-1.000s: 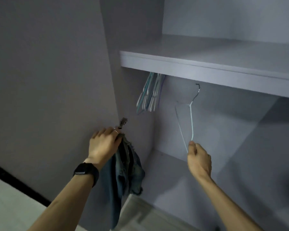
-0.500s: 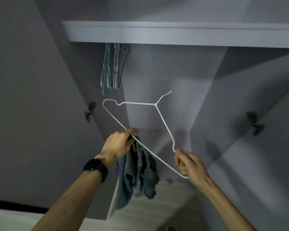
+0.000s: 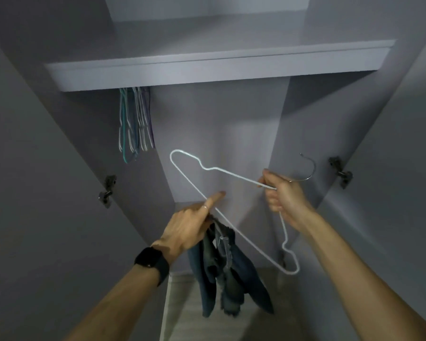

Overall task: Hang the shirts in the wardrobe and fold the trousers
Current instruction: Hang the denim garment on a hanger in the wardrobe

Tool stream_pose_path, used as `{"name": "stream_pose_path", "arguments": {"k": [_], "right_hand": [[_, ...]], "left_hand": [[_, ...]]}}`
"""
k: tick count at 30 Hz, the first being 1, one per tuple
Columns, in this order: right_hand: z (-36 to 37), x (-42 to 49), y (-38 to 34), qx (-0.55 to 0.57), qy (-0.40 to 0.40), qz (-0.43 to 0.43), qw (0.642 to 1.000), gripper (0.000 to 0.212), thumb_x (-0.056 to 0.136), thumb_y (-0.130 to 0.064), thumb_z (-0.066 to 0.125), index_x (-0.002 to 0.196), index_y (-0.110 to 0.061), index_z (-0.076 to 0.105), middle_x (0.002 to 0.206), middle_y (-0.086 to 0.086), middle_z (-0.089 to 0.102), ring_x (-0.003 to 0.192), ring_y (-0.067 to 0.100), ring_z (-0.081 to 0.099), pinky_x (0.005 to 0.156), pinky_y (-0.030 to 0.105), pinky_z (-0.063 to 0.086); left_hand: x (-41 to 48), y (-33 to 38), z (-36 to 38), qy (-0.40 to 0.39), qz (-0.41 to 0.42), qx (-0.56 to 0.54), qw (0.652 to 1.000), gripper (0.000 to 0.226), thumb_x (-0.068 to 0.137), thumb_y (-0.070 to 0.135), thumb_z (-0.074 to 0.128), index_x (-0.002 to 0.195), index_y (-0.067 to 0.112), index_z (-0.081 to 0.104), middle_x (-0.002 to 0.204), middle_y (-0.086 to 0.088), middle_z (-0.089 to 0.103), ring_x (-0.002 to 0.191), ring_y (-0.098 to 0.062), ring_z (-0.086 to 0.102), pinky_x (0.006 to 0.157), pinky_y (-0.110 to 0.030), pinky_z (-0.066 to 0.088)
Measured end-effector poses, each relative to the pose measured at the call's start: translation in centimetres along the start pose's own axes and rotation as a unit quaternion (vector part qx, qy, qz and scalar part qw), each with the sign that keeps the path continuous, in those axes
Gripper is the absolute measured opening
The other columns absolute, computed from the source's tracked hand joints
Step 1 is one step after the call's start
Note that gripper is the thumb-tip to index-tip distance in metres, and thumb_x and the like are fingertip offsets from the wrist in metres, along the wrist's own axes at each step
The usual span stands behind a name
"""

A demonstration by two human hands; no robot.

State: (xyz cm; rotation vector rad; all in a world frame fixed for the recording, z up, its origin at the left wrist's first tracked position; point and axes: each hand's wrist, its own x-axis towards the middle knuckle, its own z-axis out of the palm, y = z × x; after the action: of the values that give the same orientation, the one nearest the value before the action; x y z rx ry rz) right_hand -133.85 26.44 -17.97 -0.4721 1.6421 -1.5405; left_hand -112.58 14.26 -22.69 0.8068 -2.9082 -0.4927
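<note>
A white wire hanger (image 3: 229, 172) is held out in front of the open wardrobe, turned so its metal hook points right. My right hand (image 3: 284, 198) grips the hanger near the neck below the hook. My left hand (image 3: 192, 223) holds a bunched blue denim garment (image 3: 225, 269) that dangles below it, with the index finger stretched out along the hanger's long bar.
Several empty hangers (image 3: 134, 121) hang bunched at the left under the wardrobe shelf (image 3: 207, 70). Both doors stand open, with hinges at the left (image 3: 107, 190) and at the right (image 3: 340, 169). The wardrobe's back wall lies behind the hands.
My right hand has shifted from the hanger's lower end up to its neck, and the hanger has turned clockwise so the hook points right. The view has tilted up slightly.
</note>
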Motion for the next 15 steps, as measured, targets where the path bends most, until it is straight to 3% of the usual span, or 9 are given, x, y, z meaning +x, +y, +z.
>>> {"name": "stream_pose_path", "arguments": {"k": [2,4,5,7,9,11,15], "right_hand": [[-1.9,0.1,0.4,-0.095,0.105,-0.086,0.986,0.033,0.101,-0.033,0.056,0.071,-0.021,0.063,0.049,-0.008,0.044,0.041,0.007,0.033,0.045,0.023,0.029],[-3.2,-0.1,1.8,-0.174,0.155,-0.162,0.959,0.010,0.098,-0.039,0.061,0.089,-0.035,0.064,0.063,-0.006,0.056,0.049,0.004,0.046,0.056,0.027,0.040],[-3.2,-0.4,2.8,-0.213,0.132,-0.173,0.953,0.004,0.095,-0.043,0.064,0.097,-0.041,0.060,0.066,-0.005,0.057,0.053,0.004,0.050,0.058,0.026,0.044],[-2.2,-0.9,5.2,-0.298,0.063,-0.157,0.939,0.023,0.088,-0.057,0.067,0.104,-0.044,0.058,0.080,-0.004,0.064,0.066,0.006,0.059,0.065,0.027,0.052],[-0.3,-1.0,7.1,-0.341,0.024,-0.148,0.928,0.038,0.080,-0.067,0.070,0.103,-0.039,0.061,0.096,-0.008,0.066,0.080,0.004,0.062,0.068,0.023,0.051],[1.4,-0.4,7.9,-0.356,0.022,-0.181,0.917,0.033,0.080,-0.064,0.072,0.094,-0.036,0.060,0.092,-0.011,0.062,0.076,0.001,0.059,0.060,0.017,0.042],[2.5,1.7,6.9,-0.379,0.048,-0.275,0.882,0.025,0.095,-0.037,0.064,0.078,-0.029,0.048,0.064,-0.007,0.056,0.056,0.016,0.053,0.053,0.029,0.037]], "left_hand": [[0.6,0.5,-0.3,0.029,-0.049,-0.075,0.996,0.090,0.095,0.020,0.062,0.152,0.042,-0.004,0.104,0.009,0.067,0.086,-0.022,0.065,0.079,-0.040,0.053],[1.8,1.2,-0.7,0.056,-0.088,-0.110,0.988,0.076,0.094,0.023,0.064,0.150,0.036,0.015,0.105,0.015,0.067,0.090,-0.019,0.066,0.082,-0.039,0.054],[2.4,1.6,-1.1,0.063,-0.098,-0.106,0.988,0.058,0.094,0.027,0.064,0.143,0.036,0.034,0.104,0.016,0.067,0.093,-0.018,0.066,0.083,-0.037,0.054],[3.6,2.8,-2.1,0.078,-0.116,-0.090,0.986,0.025,0.093,0.031,0.063,0.117,0.037,0.063,0.100,0.015,0.069,0.094,-0.016,0.066,0.082,-0.033,0.055],[4.5,4.1,-3.1,0.089,-0.118,-0.088,0.985,0.018,0.090,0.031,0.063,0.105,0.034,0.071,0.099,0.011,0.071,0.091,-0.015,0.065,0.076,-0.029,0.054],[5.1,5.2,-4.2,0.096,-0.109,-0.077,0.986,0.019,0.089,0.030,0.063,0.106,0.033,0.073,0.101,0.008,0.071,0.089,-0.015,0.064,0.072,-0.026,0.051],[4.9,5.2,-6.1,0.111,-0.104,-0.030,0.988,0.024,0.090,0.027,0.063,0.111,0.035,0.069,0.108,0.006,0.067,0.098,-0.018,0.062,0.080,-0.034,0.054]]}}
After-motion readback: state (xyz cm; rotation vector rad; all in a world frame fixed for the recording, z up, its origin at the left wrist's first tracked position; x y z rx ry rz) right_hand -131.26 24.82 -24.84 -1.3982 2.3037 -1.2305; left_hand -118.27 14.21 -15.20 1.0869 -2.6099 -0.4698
